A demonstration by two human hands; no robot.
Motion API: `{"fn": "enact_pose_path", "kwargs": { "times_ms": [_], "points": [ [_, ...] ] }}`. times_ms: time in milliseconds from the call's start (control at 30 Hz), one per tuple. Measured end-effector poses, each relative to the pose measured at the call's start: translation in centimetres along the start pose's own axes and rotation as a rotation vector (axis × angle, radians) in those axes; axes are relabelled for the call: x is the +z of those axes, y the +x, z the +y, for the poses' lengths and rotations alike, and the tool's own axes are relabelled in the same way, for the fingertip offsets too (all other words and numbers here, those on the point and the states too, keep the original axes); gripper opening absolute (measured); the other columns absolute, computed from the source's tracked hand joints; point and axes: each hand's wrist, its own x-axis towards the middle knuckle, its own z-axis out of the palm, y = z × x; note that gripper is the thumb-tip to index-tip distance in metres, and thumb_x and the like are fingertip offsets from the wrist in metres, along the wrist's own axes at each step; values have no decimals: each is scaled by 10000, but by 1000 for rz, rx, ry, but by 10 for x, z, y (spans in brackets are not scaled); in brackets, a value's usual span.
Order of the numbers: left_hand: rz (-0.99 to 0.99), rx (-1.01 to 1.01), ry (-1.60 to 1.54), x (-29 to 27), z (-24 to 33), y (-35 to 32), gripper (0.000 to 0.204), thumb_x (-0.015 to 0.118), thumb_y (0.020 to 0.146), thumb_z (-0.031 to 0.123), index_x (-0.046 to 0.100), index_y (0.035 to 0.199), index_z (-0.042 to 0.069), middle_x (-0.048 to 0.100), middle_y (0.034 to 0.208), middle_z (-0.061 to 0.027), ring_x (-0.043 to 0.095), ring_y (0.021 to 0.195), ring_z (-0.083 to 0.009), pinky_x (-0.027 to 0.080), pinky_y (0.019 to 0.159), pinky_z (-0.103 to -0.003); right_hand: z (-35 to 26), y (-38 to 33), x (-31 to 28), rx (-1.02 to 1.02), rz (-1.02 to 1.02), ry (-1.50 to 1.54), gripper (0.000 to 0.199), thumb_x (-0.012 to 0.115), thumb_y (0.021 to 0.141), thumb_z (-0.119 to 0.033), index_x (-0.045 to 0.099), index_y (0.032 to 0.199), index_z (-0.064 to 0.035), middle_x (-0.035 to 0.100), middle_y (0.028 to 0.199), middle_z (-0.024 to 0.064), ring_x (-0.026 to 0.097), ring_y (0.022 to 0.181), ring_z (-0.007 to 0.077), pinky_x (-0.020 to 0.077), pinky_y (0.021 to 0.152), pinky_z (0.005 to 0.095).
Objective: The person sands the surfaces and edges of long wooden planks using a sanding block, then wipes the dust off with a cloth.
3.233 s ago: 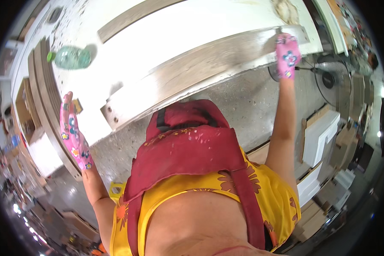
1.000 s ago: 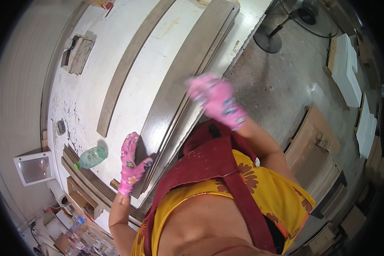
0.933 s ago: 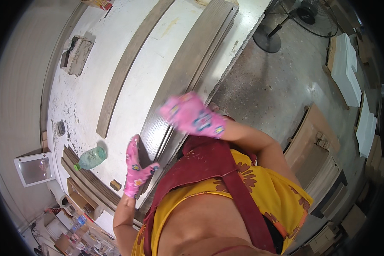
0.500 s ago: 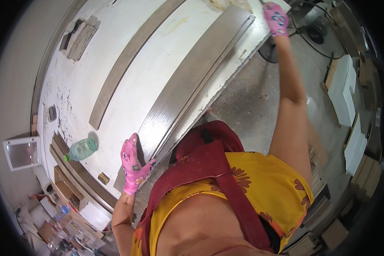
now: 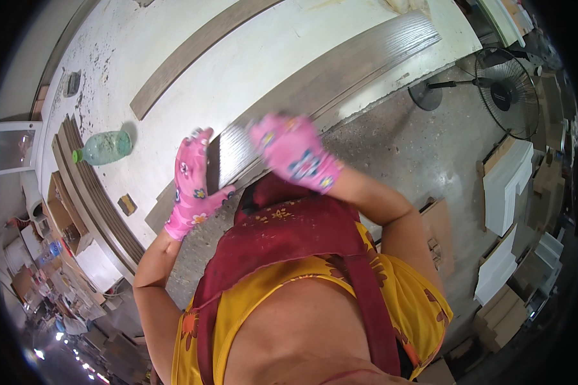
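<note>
A long grey-brown wood-grain board (image 5: pixel 359 58) lies slantwise on the white tabletop, close to its near edge, with a glossy sheen at its ends. My left hand (image 5: pixel 194 183), in a pink flowered glove, rests against the board's near left end. Its fingers stretch upward past the end, and the thumb points right along the near edge. My right hand (image 5: pixel 297 153), gloved alike, is over the board a short way right of the left hand. Motion smears its fingers, so whether it holds anything is hidden.
A second narrow board (image 5: pixel 192 54) lies farther back on the white table (image 5: pixel 225 83). A green plastic bottle (image 5: pixel 107 148) lies at the left, near stacked strips (image 5: pixel 93 192) and a small yellow-black block (image 5: pixel 127 205). A standing fan (image 5: pixel 504 93) and white panels (image 5: pixel 507 186) are at the right.
My right hand has come from the board's far right end back toward the left hand. My left hand stays at the near end. The view has shifted, showing the fan more fully.
</note>
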Motion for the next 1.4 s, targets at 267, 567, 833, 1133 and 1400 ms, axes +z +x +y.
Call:
{"fn": "enact_pose_path", "kwargs": {
  "times_ms": [267, 567, 833, 1133, 1400],
  "points": [
    [625, -610, -295, -96, -63, -119, 577, 526, 950, 317, 371, 1430, 37, 404, 1458, -112, 429, 1290, -203, 335, 1072, -327, 141, -28, -44, 821, 207, -15, 285, 530, 935, -312, 669, 1006, -73, 655, 974, 134, 640, 878, 281, 498, 802, 377],
    [761, -696, -299, -91, -71, -170, 509, 495, 962, 334, 457, 1374, 37, 471, 1398, -125, 413, 1315, -240, 291, 1102, -375, -145, 32, 12, -197, -268, 419, 187, 507, 843, -138, 548, 961, 1, 597, 757, 136, 626, 634, 267, 518, 551, 375],
    [814, -714, -288, -95, -84, -218, 447, 529, 947, 242, 501, 1347, 44, 505, 1376, -99, 418, 1313, -213, 291, 1106, -368, -107, 20, 21, 118, -172, 358, 185, 503, 888, -238, 587, 849, -78, 590, 730, 70, 585, 651, 198, 474, 544, 326],
    [910, -734, -511, -93, -81, -230, 433, 582, 928, 132, 496, 1339, 26, 506, 1367, -114, 411, 1321, -218, 316, 1098, -335, -209, 30, 45, -345, -326, 590, 174, 514, 870, -248, 537, 881, -76, 544, 820, 53, 563, 723, 183, 473, 617, 326],
    [950, -770, -518, -101, -72, -238, 435, 591, 925, 146, 503, 1337, 35, 502, 1373, -111, 424, 1310, -217, 327, 1095, -336, -217, 43, 18, -169, -396, 770, 153, 468, 848, -221, 469, 767, -91, 507, 855, 49, 533, 771, 207, 447, 686, 345]
  ]
}}
